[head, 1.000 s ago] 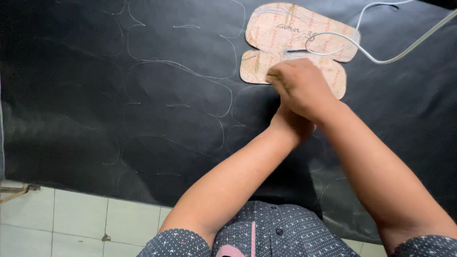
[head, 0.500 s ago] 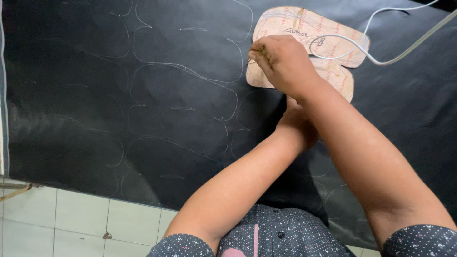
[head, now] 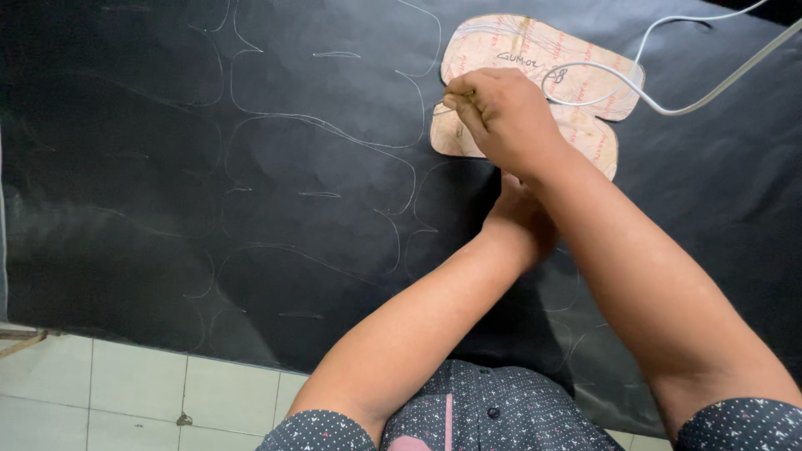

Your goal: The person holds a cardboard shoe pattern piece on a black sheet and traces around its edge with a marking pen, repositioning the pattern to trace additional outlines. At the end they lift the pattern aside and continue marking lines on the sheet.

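Observation:
A tan cardboard pattern piece [head: 535, 58] lies flat on a large black sheet [head: 167, 167] at the upper right. My right hand [head: 501, 121] rests on the pattern's left edge, fingers pinched around a thin marking tool [head: 447, 102] whose tip meets the sheet by the pattern's notch. My left hand [head: 518, 213] lies mostly hidden beneath my right forearm, just below the pattern, seemingly pressing on the sheet; what its fingers do is out of sight. Pale traced outlines [head: 334, 134] of the same shape cover the sheet to the left.
A white cable [head: 685, 104] loops across the pattern and runs off the upper right. Pale floor tiles [head: 125, 384] show below the sheet's near edge. A thin stick [head: 21, 342] lies at the lower left.
My right hand has moved up and left along the pattern's edge, from its lower lobe to the notch on the left side. The left hand stays below it.

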{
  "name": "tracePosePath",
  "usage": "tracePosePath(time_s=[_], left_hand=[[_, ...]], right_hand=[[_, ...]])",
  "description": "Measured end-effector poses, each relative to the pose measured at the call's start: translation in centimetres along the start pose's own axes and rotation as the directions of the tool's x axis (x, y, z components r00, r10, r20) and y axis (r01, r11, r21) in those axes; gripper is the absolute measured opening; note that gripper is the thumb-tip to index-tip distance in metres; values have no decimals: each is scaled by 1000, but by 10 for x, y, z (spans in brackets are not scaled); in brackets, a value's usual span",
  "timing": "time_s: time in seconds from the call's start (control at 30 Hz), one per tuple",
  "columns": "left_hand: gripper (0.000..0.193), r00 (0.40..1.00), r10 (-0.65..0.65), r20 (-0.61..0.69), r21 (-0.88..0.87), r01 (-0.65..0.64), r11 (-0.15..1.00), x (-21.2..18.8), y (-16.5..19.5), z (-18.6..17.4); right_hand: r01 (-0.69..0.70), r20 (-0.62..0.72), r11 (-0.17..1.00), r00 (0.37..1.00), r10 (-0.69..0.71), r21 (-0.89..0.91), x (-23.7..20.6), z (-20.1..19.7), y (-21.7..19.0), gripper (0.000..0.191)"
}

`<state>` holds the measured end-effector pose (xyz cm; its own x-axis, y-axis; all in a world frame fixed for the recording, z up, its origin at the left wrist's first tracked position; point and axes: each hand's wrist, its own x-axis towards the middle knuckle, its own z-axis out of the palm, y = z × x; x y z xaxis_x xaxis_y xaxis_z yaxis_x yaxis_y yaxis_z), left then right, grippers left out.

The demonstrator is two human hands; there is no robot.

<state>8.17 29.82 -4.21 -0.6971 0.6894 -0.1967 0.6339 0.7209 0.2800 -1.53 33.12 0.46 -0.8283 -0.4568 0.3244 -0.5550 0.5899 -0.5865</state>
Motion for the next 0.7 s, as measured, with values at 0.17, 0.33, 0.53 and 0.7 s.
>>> tracePosePath(time_s=[0.17, 0.33, 0.53, 0.7], left_hand=[[62, 998, -11, 68, -12, 12, 1000, -1, -1, -9], [59, 997, 21, 80, 66, -26, 997, -4, -3, -20], [62, 995, -18, -95, -31, 15, 999, -3, -5, -20], [52, 1000, 7, 1, 43, -7, 999, -5, -6, -9]], right_hand=[[-29, -30, 999, 999, 28, -21, -2, 0, 3, 9], [-118, -7, 982, 993, 118, -147, -9, -18, 4, 8], [-95, -31, 991, 995, 92, -94, 4, -6, 12, 9], [-62, -45, 993, 997, 58, -95, 34, 12, 38, 10]])
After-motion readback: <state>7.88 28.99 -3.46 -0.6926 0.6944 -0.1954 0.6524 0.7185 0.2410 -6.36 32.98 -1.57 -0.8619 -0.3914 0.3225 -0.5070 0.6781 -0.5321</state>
